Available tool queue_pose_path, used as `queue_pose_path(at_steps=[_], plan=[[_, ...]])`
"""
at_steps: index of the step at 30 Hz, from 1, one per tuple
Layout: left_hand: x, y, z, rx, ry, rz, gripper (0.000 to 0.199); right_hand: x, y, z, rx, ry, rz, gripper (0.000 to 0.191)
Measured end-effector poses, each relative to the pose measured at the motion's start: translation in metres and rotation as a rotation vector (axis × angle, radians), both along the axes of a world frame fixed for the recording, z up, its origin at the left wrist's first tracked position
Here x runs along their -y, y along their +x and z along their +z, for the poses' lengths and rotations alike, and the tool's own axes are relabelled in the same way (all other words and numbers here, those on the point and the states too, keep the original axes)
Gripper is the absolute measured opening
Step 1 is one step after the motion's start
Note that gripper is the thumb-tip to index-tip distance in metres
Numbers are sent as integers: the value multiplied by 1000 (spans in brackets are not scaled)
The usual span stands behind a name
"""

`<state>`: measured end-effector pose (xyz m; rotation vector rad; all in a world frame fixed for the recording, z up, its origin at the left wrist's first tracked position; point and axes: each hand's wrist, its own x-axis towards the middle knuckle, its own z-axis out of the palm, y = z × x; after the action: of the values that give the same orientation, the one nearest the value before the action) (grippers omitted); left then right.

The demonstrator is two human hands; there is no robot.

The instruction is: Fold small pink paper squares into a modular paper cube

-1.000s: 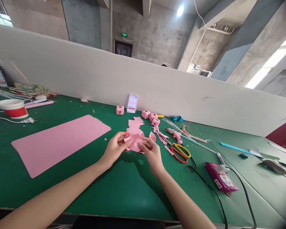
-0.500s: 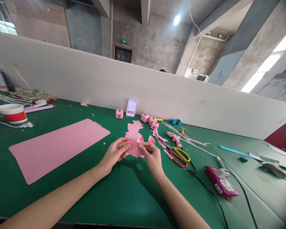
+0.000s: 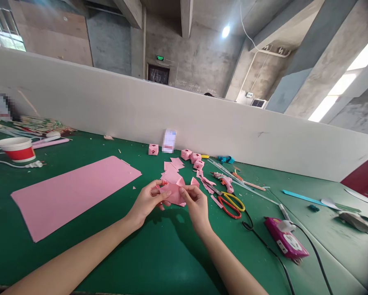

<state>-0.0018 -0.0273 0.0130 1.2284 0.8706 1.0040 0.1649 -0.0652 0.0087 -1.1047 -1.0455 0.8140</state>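
Between my hands is a folded pink paper piece [image 3: 174, 194] with raised flaps. My left hand [image 3: 147, 201] pinches its left side, thumb on top. The right edge is pinched by the thumb and fingers of my right hand [image 3: 195, 203]. Just beyond lie loose pink paper squares [image 3: 171, 174], partly covered by the held piece. Farther back stand several small folded pink boxes, one [image 3: 153, 149] left of an upright phone [image 3: 169, 141] and others [image 3: 186, 154] to its right. A large pink sheet [image 3: 76, 192] lies flat to the left.
Scissors [image 3: 232, 205] with red and yellow handles, pink scraps and a pink glue gun [image 3: 227, 183] lie right of my hands. Farther right is a magenta power strip [image 3: 285, 239] with black cables. A paper cup [image 3: 17, 150] stands at the left. A white partition [image 3: 125, 108] runs behind.
My left thumb has shifted slightly right over the pink piece, and its left part looks tilted flatter. My right hand keeps its pinch. The view has tipped up slightly.
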Motion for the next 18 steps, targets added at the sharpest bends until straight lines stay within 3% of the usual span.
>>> queue_pose_path(at_steps=[13, 18], plan=[[1, 0, -1, -34, 61, -142, 61, -1, 3, 1, -130, -35, -10, 39], [1, 0, -4, -78, 92, -130, 63, -3, 4, -1, -197, -103, -27, 40]])
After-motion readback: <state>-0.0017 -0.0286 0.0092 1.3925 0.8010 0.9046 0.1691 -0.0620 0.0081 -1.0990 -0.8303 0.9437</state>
